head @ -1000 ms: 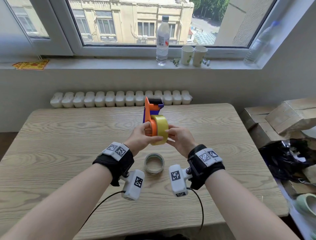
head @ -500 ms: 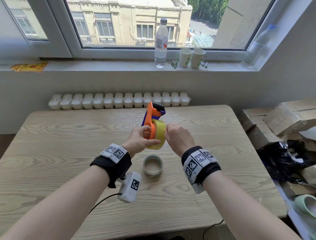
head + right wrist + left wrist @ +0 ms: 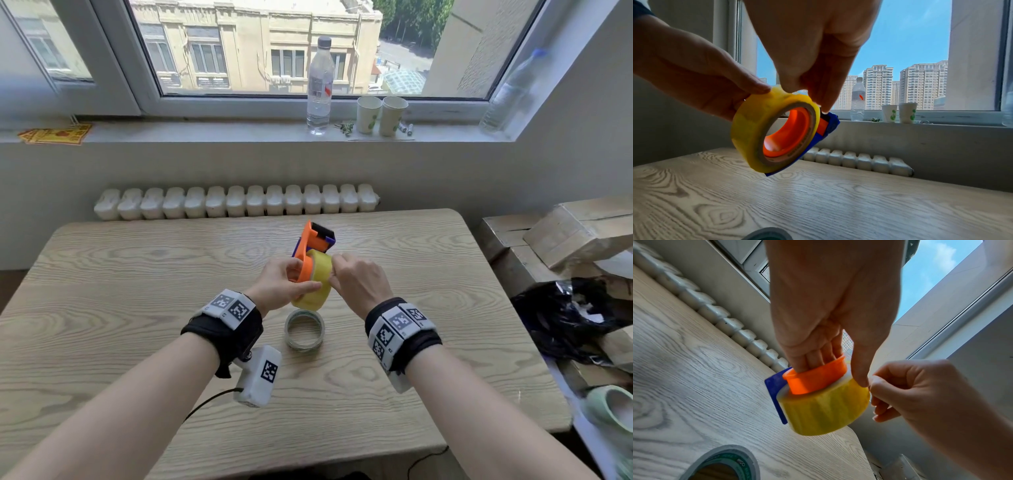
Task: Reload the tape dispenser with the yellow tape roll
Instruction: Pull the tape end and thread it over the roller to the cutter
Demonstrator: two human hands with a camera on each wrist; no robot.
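The orange and blue tape dispenser [image 3: 313, 245] is held above the table's middle, with the yellow tape roll [image 3: 318, 279] sitting on its orange hub [image 3: 816, 378]. My left hand [image 3: 284, 284] grips the dispenser: its fingers [image 3: 813, 359] are curled inside the hub and the thumb lies across the roll's outer face. My right hand [image 3: 342, 272], knuckles up, pinches the roll's top edge [image 3: 789, 95] between thumb and fingertips [image 3: 826, 104]. The blue side plate [image 3: 829, 125] shows behind the roll [image 3: 750, 133].
A used-up grey tape core [image 3: 304, 329] lies flat on the wooden table [image 3: 137, 274] just below my hands. Behind the table runs a white radiator [image 3: 236, 202]; a bottle [image 3: 320, 85] and two paper cups [image 3: 382, 114] stand on the sill. Cardboard boxes [image 3: 565, 233] are stacked at the right.
My right hand turned over from cupping the roll's right side to knuckles up, pinching at its top edge. The dispenser tilted slightly to the right. My left hand kept its grip.
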